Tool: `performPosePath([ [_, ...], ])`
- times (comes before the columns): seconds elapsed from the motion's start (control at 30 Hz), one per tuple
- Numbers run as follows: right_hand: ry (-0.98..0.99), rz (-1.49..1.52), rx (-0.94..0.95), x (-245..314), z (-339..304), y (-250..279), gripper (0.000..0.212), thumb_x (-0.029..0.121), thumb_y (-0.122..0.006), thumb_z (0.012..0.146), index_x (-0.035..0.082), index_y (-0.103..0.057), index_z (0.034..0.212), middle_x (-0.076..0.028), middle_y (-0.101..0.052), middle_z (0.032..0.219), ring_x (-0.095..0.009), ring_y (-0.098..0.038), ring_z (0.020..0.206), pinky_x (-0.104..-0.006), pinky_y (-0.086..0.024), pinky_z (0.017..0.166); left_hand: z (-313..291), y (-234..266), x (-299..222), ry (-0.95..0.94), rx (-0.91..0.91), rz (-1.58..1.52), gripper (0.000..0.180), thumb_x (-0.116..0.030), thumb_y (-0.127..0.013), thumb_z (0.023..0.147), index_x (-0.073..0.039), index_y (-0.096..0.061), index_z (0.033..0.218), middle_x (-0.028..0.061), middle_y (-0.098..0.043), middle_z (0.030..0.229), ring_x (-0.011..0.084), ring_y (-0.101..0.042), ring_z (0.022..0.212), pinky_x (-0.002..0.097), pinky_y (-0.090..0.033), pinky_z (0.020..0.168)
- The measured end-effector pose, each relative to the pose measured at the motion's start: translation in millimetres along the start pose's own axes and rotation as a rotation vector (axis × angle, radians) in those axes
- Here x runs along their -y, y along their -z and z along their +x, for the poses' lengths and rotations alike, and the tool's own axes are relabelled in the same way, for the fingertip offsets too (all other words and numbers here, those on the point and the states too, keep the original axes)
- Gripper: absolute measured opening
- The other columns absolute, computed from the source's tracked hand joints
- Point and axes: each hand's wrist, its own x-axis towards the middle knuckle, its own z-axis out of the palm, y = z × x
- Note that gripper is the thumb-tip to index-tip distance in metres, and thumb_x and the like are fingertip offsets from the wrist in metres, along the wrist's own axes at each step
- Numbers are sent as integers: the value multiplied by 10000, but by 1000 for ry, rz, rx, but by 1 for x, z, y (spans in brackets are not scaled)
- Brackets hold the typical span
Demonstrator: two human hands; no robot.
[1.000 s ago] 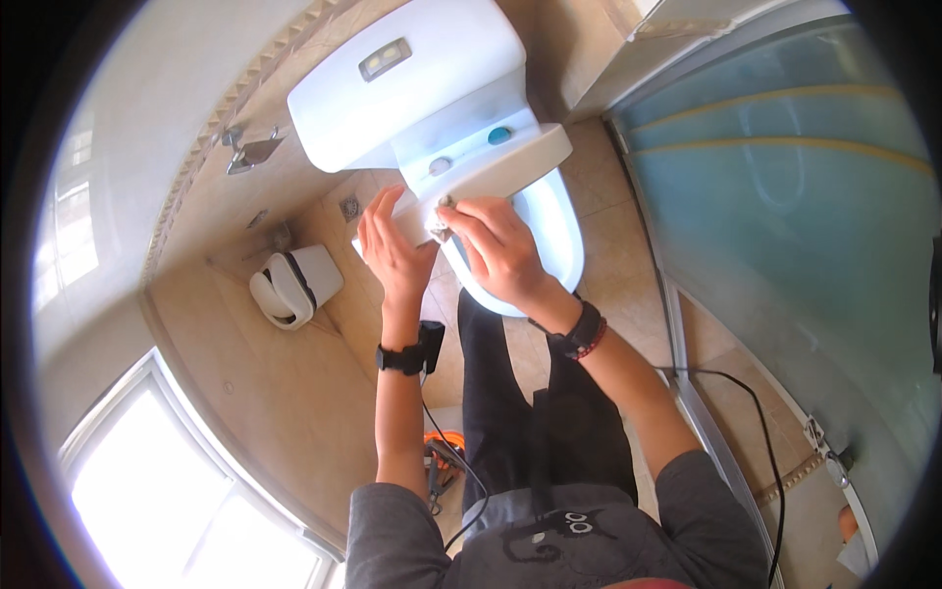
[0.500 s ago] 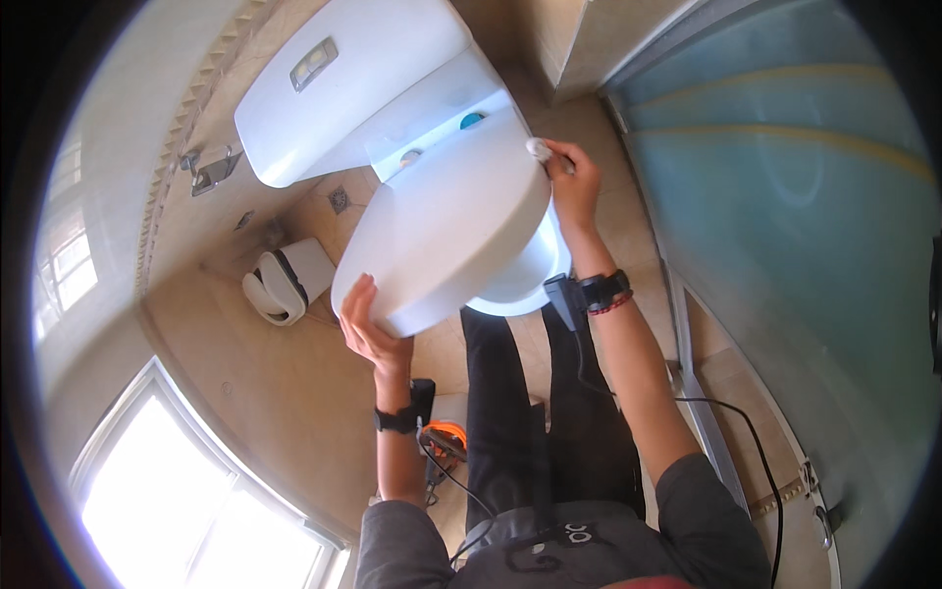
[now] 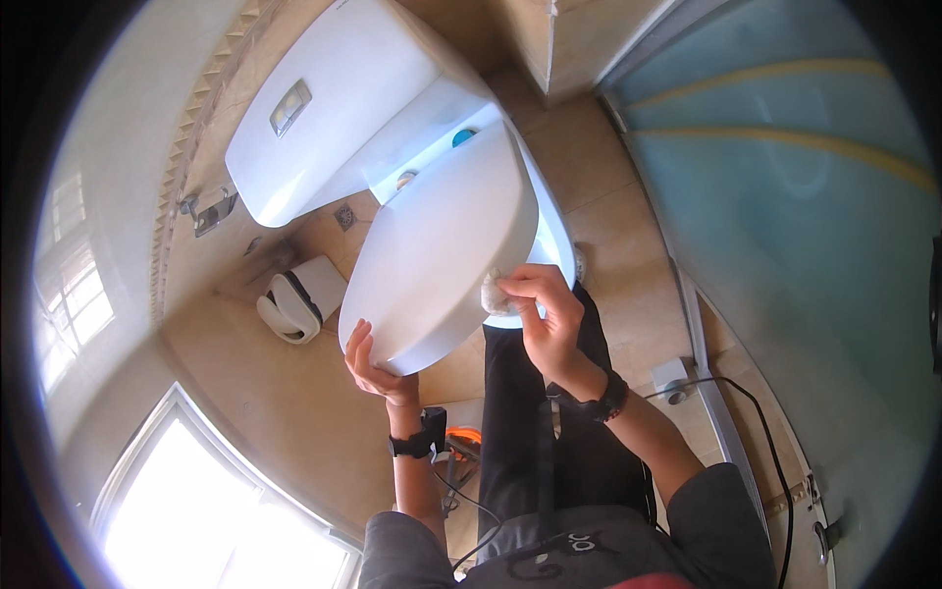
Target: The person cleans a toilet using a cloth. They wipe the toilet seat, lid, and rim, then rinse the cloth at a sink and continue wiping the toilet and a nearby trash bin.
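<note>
A white toilet lid (image 3: 442, 231) is tilted up over the bowl (image 3: 557, 236), part of which shows at its right. My left hand (image 3: 375, 373) grips the lid's front edge, thumb hidden beneath, fingers over the top. In my right hand (image 3: 545, 319) a crumpled white wipe (image 3: 496, 293) is pinched between thumb and fingers. It presses on the lid's side rim, at the front right. The cistern (image 3: 339, 93) with its flush button (image 3: 290, 108) stands behind, and a teal round piece (image 3: 463, 138) shows near the hinge.
A small white bin (image 3: 294, 306) with a dark band stands on the floor at left, near a floor drain (image 3: 344, 216). A paper holder (image 3: 211, 214) hangs on the left wall. At right runs a frosted glass shower panel (image 3: 785, 226). Black cables (image 3: 760, 422) trail from my wrists.
My right hand has moved with the wipe from the lid's back right corner toward its front, along the rim. My left hand keeps its hold on the lid.
</note>
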Motion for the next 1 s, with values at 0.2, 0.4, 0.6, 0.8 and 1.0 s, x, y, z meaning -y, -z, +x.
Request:
performPosePath([
  [0.2,-146,-44,-235,-50,44,-3,182,-118,-514,747,11,-585,853,-87,-576,815,-164,-571,731,-262,-457,635,-2,0,12,-31,20,-15,449,-208,-726,696,-44,-431,992,128,-588,919,305,-586,851,405,-493,738],
  [0.4,-359,20,-5,-189,108,-8,114,-58,-562,762,-1,-604,852,-54,-618,776,-104,-565,764,-230,-446,687,-26,3,15,13,8,-92,398,-208,-708,715,-66,-428,961,124,-592,918,298,-581,822,427,-471,735],
  [0.6,-358,94,-78,-305,152,-35,84,18,-616,734,3,-624,817,-59,-624,724,-110,-563,678,-242,-441,623,-30,-2,12,29,6,-58,460,-247,-727,699,-89,-374,949,100,-558,942,273,-555,848,422,-435,770],
  [0.8,-362,152,16,-360,172,-46,124,61,-597,770,11,-617,882,-83,-632,776,-137,-579,724,-260,-453,664,-18,5,6,39,92,-55,439,-276,-697,728,-97,-363,950,91,-549,956,264,-545,857,413,-433,755],
  [1.0,-314,-21,87,-355,178,-44,176,43,-539,795,17,-604,957,-125,-633,857,-183,-602,808,-282,-459,725,-30,5,13,25,74,-104,443,-283,-687,736,-92,-364,971,101,-545,982,261,-542,859,407,-433,756],
])
